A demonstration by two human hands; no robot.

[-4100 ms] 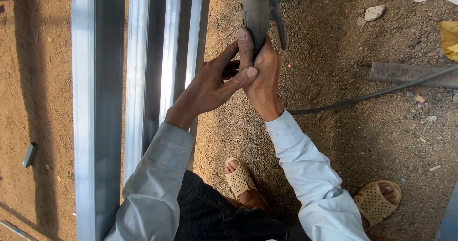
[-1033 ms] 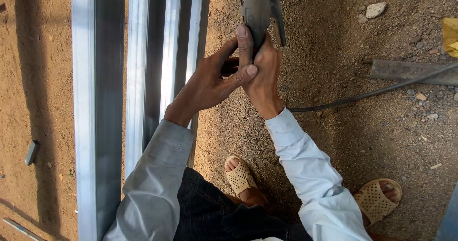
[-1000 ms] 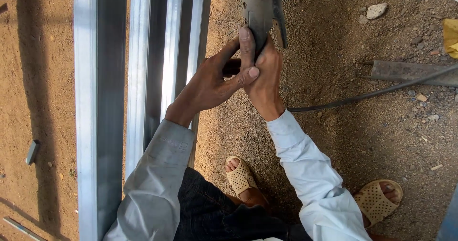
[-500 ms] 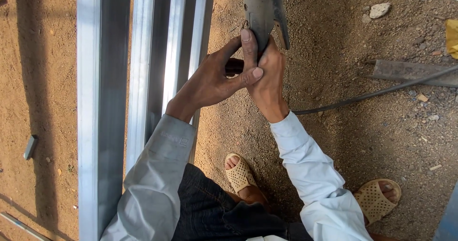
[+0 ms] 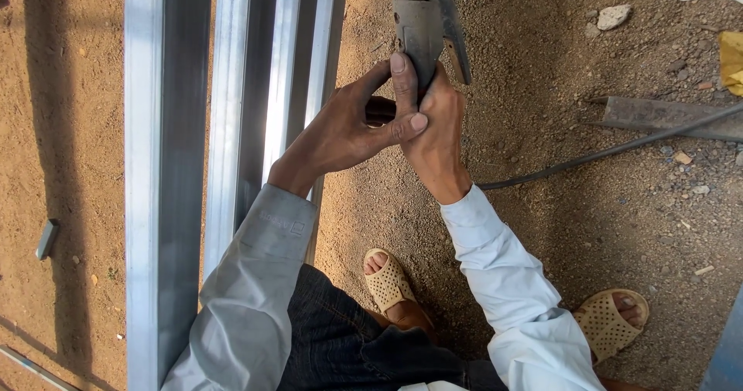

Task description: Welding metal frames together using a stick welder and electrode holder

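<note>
Both my hands are wrapped around one grey metal clamp-like tool [image 5: 424,21] held over sandy ground. My right hand [image 5: 437,132] grips its handle from the right. My left hand [image 5: 348,128] closes on it from the left, thumb pressed across the right hand's fingers. The tool's jaws point toward the top edge and are partly cut off. A dark cable [image 5: 611,151] runs off to the right from behind my right wrist. Both arms wear light grey long sleeves.
Several long shiny metal bars [image 5: 166,166] lie lengthwise at the left. A flat rusty metal piece [image 5: 658,116] lies at right, a stone [image 5: 614,15] at top right. My feet in beige perforated sandals [image 5: 389,282] stand on the sand below.
Almost nothing has changed. My hands stay clasped on the tool; the view has only drifted slightly.
</note>
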